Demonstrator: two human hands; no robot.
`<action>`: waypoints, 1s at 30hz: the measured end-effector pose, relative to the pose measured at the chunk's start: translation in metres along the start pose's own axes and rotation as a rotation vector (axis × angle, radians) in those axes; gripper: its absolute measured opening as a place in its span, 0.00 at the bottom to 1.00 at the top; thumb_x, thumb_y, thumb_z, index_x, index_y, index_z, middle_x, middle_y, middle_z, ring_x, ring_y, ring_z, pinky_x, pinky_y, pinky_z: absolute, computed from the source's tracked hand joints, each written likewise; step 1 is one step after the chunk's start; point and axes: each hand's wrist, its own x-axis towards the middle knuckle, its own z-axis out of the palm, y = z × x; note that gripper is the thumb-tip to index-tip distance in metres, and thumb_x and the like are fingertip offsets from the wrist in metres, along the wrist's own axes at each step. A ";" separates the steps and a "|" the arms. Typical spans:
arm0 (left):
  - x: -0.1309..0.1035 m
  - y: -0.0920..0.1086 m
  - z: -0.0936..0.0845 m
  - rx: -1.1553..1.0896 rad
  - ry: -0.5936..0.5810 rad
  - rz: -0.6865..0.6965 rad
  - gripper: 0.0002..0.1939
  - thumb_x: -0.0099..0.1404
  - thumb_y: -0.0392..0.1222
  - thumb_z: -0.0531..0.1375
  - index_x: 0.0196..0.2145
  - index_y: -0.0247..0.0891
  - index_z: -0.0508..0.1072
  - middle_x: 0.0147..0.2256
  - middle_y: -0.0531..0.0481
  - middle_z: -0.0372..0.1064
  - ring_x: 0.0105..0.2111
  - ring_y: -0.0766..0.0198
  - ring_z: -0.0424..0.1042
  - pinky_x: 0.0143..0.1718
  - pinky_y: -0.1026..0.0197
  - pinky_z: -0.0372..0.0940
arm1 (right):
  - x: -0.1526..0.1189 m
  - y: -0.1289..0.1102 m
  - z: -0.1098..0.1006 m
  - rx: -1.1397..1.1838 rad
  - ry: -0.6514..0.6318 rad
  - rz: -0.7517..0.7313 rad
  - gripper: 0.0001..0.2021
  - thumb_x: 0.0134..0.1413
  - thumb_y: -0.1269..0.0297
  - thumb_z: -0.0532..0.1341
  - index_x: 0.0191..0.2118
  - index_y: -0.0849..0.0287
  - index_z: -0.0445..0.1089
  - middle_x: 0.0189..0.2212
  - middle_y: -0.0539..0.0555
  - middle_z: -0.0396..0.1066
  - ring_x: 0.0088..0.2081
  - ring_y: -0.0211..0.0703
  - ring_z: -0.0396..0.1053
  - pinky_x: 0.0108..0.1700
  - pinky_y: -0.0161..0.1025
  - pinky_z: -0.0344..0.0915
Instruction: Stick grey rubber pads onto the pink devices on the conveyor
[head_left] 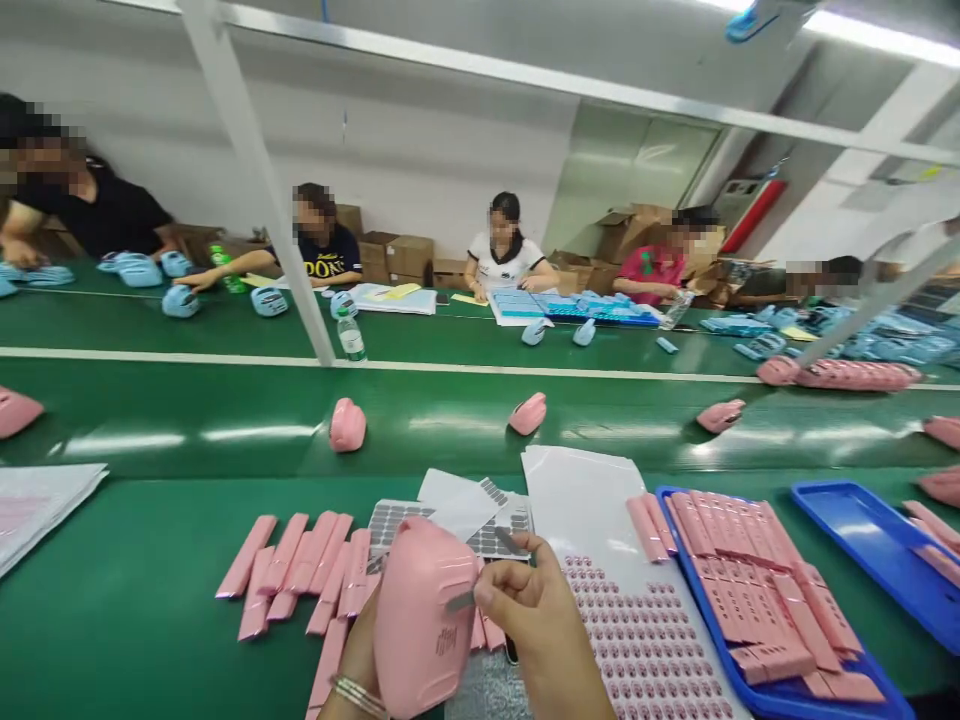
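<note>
Head view: person worked at a green bench point(150, 640), both bare hands low and near the middle.
Pink housing point(416, 630): held up over the bench, in front of the grey sticker sheets point(397, 515).
Left hand point(364, 635): wrapped round the housing's left side and back, fingers mostly hidden; likely a steadying grip that left the near face free.
Right hand point(536, 610): thumb and index finger pinched narrow on the end of a grey strip point(460, 601) at the housing's right edge, probably for fine control.
Second grey piece point(510, 541): stuck out by another right fingertip; held or just clinging, couldn't tell.
Housing long axis: ran roughly up-down in view, slight lean; rounded narrower end up and away, broad end toward the wearer.
Housing facing: printed text block toward the camera, low on the right; grey strip lay crosswise to the long axis.
Pink strips point(251, 560): loose pile left of the housing, seemingly for easy reach.
Round-label sheet point(637, 640): flat, right of the right hand.
Blue tray point(705, 640): farther right, pink packs point(739, 600) in rows, presumably kept orderly.
</note>
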 end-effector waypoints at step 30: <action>-0.028 -0.005 0.034 0.008 0.045 0.082 0.07 0.54 0.40 0.61 0.30 0.34 0.74 0.29 0.44 0.72 0.30 0.55 0.69 0.34 0.53 0.65 | -0.019 0.010 0.018 -0.173 0.150 -0.148 0.27 0.43 0.61 0.67 0.43 0.53 0.48 0.25 0.45 0.68 0.28 0.37 0.64 0.30 0.34 0.61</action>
